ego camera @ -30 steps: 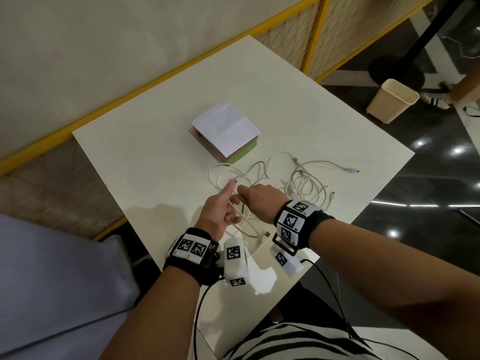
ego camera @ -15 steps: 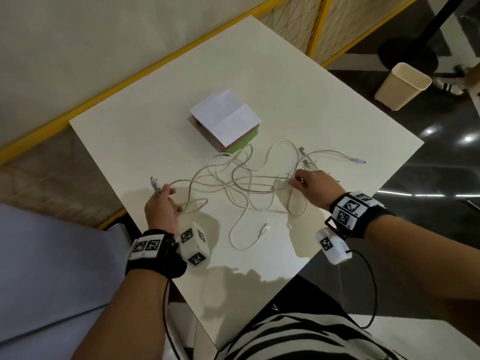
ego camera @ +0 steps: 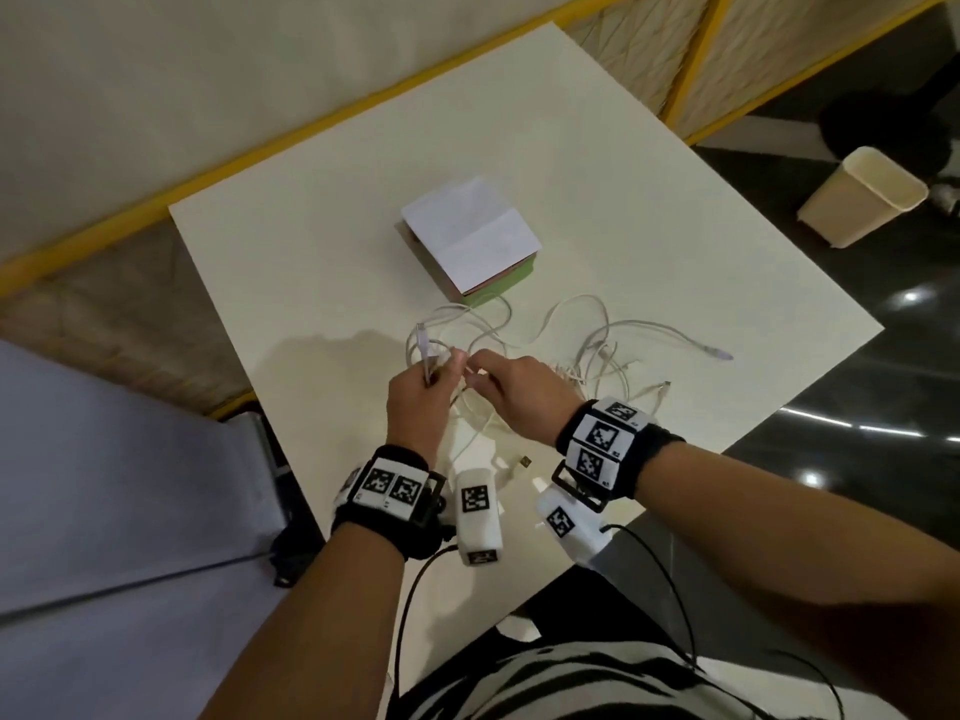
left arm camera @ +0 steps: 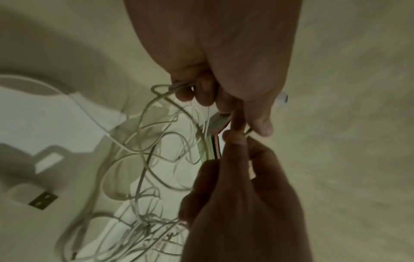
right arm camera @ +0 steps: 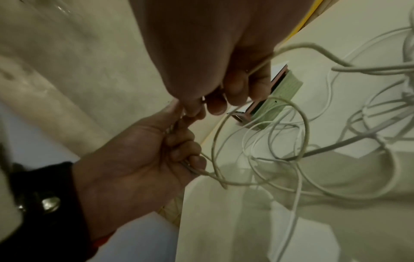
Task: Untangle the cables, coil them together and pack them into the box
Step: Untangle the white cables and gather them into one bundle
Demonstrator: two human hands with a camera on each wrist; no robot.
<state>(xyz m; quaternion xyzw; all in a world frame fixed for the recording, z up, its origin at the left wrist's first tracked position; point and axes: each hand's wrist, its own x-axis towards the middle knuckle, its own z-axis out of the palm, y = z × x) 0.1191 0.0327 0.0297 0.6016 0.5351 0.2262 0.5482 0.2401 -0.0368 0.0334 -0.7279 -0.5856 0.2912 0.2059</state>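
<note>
A tangle of white cables lies on the white table, in front of the box, which has a white top and a green side. My two hands meet over the left part of the tangle. The left hand grips a bundle of cable strands in curled fingers, and a connector sticks up beyond it. The right hand pinches a strand right beside the left thumb. Loops hang below both hands. The box shows behind the right fingers.
A loose USB plug lies near the table's front edge between my wrists. Another cable end reaches toward the right edge. On the floor to the right stands a beige bin. A yellow-framed partition runs behind the table.
Half a second ago my hands were spread wide, stretching a cable across the table. They have come together at the middle, and the cable has fallen slack into loops.
</note>
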